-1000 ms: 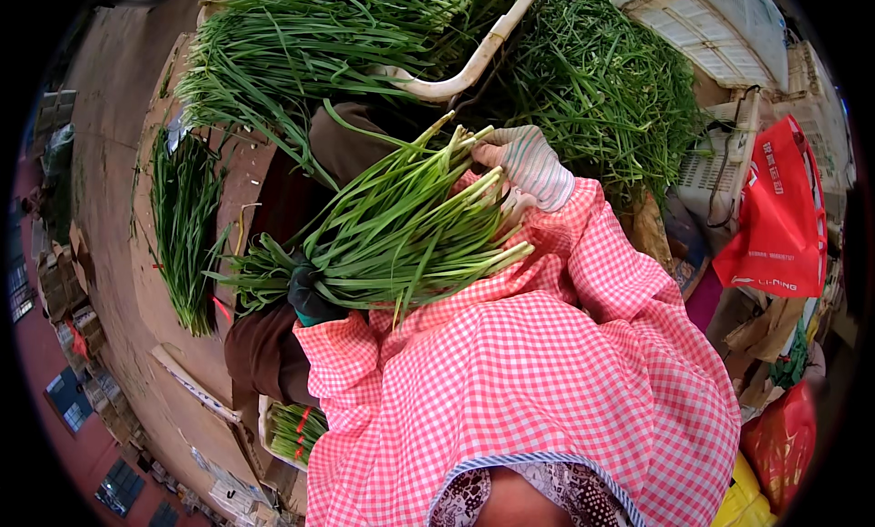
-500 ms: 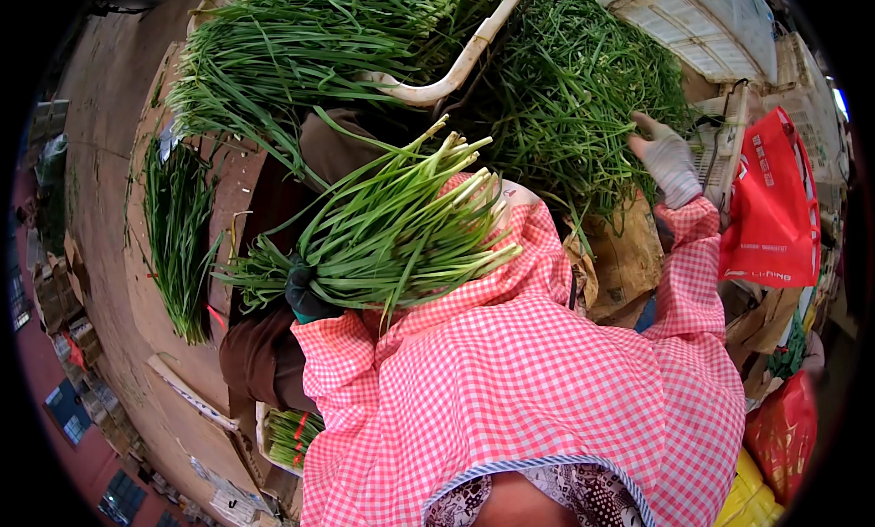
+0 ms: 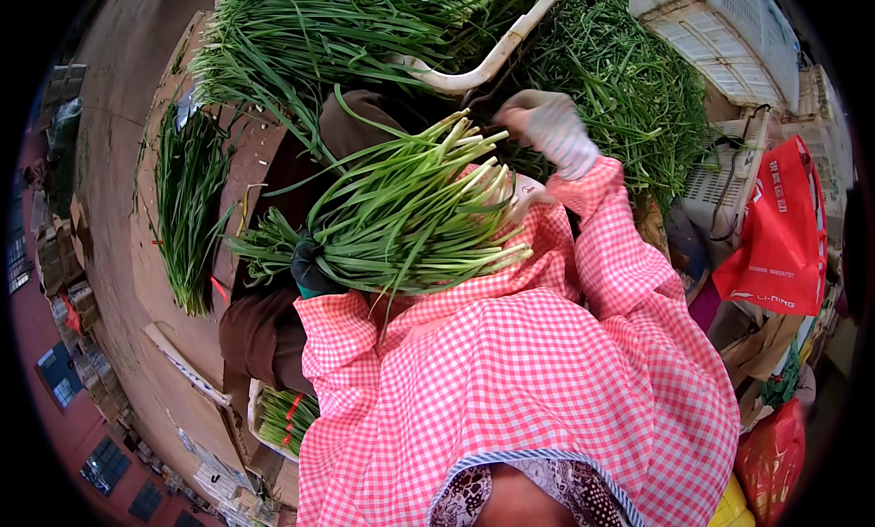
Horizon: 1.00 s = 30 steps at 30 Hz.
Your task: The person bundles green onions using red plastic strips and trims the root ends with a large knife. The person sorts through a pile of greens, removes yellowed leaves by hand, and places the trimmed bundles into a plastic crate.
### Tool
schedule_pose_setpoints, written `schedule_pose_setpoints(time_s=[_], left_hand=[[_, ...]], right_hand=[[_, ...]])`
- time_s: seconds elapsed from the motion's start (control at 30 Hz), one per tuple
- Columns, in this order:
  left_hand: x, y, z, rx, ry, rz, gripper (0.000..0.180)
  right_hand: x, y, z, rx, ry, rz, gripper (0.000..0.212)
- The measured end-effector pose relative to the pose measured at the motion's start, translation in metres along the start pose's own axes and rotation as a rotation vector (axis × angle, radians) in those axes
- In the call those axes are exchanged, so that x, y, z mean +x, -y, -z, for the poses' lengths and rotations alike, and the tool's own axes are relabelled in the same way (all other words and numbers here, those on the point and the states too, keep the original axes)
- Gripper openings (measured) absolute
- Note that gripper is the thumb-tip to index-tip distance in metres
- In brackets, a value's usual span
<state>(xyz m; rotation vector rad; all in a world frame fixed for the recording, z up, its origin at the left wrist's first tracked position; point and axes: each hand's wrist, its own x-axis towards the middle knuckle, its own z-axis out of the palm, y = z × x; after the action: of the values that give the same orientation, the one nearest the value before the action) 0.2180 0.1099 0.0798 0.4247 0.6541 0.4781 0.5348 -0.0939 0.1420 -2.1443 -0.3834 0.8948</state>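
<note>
My left hand (image 3: 306,263), in a dark glove, is closed round the leafy end of a loose bunch of garlic chives (image 3: 401,212). Their pale stem ends point up and to the right, across my lap. Just beyond those stem ends is my right hand (image 3: 545,130), in a whitish glove with bare fingertips. It is smeared by motion, and its fingers are partly hidden, so whether it holds anything does not show. A large heap of loose greens (image 3: 629,117) lies behind and to the right of it.
More chives (image 3: 319,35) are piled at the far left, beside a curved white bar (image 3: 492,57). One bundle (image 3: 187,217) lies on cardboard at left; tied bundles (image 3: 287,418) sit in a box near my left knee. White crates (image 3: 729,35) and a red bag (image 3: 779,231) stand at right.
My right hand has swung left from the heap of greens to near the bunch's stem ends. My left hand keeps its hold on the chives. The whole view has shifted slightly.
</note>
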Motion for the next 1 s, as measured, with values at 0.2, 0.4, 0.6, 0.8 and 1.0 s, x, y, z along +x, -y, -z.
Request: schedule_pose_setpoints(time_s=[0.2, 0.4, 0.6, 0.8, 1.0], left_hand=[[-0.002, 0.004, -0.008, -0.016, -0.028, -0.014, 0.046], [0.003, 0.001, -0.022, 0.027, -0.021, -0.021, 0.045], [0.004, 0.004, -0.010, -0.048, 0.007, 0.016, 0.043], [0.015, 0.007, 0.004, -0.039, 0.008, -0.052, 0.041], [0.009, -0.006, -0.032, 0.061, 0.038, -0.060, 0.054]], right_hand=[[-0.006, -0.030, 0.034, 0.149, 0.044, -0.004, 0.030], [-0.004, 0.012, -0.023, 0.070, 0.175, 0.358, 0.033], [0.020, -0.024, 0.000, 0.163, -0.005, 0.150, 0.027], [0.008, 0.021, -0.013, -0.035, 0.127, 0.433, 0.037], [0.023, 0.019, -0.019, -0.052, 0.129, 0.494, 0.030]])
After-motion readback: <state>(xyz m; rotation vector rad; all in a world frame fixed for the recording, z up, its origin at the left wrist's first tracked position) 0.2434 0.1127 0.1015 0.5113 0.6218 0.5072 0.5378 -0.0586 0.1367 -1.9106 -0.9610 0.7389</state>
